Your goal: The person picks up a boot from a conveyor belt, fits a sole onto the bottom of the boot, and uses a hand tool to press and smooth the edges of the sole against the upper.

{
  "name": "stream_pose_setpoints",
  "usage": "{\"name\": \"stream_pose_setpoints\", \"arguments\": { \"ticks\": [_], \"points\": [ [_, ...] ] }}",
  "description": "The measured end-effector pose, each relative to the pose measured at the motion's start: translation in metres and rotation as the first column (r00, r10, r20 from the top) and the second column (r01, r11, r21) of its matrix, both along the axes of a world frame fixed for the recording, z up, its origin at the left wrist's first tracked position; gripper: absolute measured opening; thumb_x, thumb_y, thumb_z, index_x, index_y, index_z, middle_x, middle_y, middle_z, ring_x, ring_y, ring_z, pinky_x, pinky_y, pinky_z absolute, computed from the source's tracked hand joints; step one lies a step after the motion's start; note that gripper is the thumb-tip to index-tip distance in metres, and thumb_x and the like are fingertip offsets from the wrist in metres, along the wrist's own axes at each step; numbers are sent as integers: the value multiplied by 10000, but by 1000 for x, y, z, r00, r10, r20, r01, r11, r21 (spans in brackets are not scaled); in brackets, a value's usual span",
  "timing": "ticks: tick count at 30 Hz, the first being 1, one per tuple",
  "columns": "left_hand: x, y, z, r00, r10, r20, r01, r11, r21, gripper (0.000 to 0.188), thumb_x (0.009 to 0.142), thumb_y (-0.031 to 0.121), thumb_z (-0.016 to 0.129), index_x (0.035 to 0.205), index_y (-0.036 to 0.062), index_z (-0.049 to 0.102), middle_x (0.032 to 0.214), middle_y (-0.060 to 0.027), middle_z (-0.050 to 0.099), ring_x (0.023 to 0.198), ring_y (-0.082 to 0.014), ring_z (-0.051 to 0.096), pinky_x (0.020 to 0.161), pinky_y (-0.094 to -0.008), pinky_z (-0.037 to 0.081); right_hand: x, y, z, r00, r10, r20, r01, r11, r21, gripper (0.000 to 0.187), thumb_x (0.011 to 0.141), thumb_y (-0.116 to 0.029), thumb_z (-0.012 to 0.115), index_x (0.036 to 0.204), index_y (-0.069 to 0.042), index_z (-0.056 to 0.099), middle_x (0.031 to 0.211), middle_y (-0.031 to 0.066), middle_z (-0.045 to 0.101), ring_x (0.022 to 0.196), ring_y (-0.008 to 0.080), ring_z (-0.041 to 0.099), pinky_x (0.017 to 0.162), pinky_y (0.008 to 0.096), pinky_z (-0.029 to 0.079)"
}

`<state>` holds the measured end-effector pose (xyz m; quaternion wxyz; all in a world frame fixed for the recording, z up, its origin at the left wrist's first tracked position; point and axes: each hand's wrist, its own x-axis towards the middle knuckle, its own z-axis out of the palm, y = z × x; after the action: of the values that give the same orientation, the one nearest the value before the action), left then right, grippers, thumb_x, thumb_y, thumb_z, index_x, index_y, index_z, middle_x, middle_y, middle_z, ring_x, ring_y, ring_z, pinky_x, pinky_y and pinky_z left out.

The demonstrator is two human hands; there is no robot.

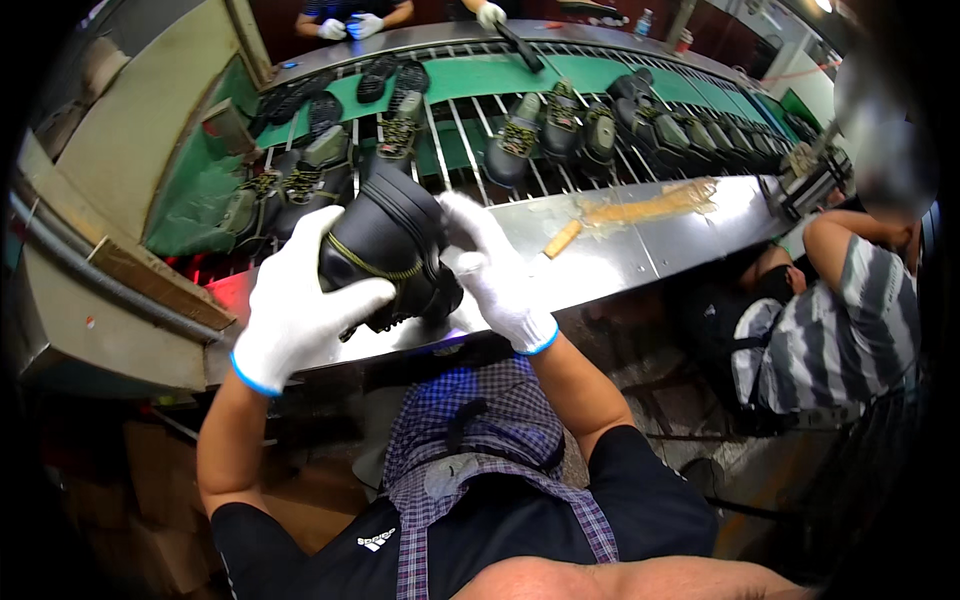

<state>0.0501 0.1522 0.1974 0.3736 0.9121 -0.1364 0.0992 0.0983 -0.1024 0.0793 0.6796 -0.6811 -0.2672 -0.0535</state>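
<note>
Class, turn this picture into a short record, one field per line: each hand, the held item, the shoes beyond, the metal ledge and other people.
Left hand: white glove, gripping the boot
Right hand: white glove, at the boot's right side; firmness of contact unclear
Boot: black, tilted, with a yellow-and-black line
Shoes: in rows over metal bars
Ledge: metal, bearing a tan block
Others: gloved hands opposite; person in stripes at right

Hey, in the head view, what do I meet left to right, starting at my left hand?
Your left hand, black shoe, your right hand, small tan block, brown patch on the metal ledge, person in grey-striped clothing.
</note>
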Motion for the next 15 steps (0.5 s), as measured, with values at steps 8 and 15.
{"name": "stream_pose_setpoints", "arguments": {
  "ticks": [8, 15],
  "points": [
    [-70, -88, -96, 808, -343, 479, 427, 901, -75, 986, 703, 342, 1038, 1460, 0, 507, 1444, -279, 578, 1303, -474, 641, 1115, -544, 548, -94, -50, 33, 961, -275, -33, 272, 917, 292, 894, 1056, -654, 615, 1598, 30, 419, 1547, 195, 565, 1397, 296, 592, 1233, 462, 429],
    [-112, -112, -138, 574, -764, 293, 756, 633, 169, 480, 755, 236, 760, 1196, 48, 744, 1204, -232, 688, 1107, -450, 685, 984, -592, 573, -215, -115, -22, 853, -216, -475, 183, 976, -116, 611, 1037, -302, 602, 1549, 26, 538, 1480, 139, 599, 1394, 244, 552, 1224, 413, 400]
  ]
}}
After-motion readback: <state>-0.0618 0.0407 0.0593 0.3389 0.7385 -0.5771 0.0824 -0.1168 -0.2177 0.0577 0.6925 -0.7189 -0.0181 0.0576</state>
